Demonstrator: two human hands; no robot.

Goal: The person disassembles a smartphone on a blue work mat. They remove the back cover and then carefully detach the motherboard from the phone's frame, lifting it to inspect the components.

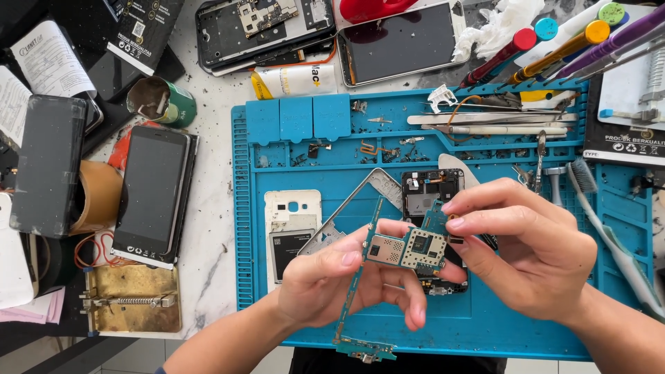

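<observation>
Far left, I see white paper labels point(41, 59) overlapping at the edge. Black flat package point(142, 31) with white print beside them, far side. Dark phone screen point(151, 188) lies left of the blue mat, upright rectangle. Larger dark screen point(398, 43) far centre, white-framed. White-and-yellow tube point(294, 81) beside it. Black printed package point(623, 131) far right, under tools

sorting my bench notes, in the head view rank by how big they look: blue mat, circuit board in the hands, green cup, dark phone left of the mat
1. blue mat
2. dark phone
3. circuit board, though nearer the camera, so unsure against
4. green cup
</observation>
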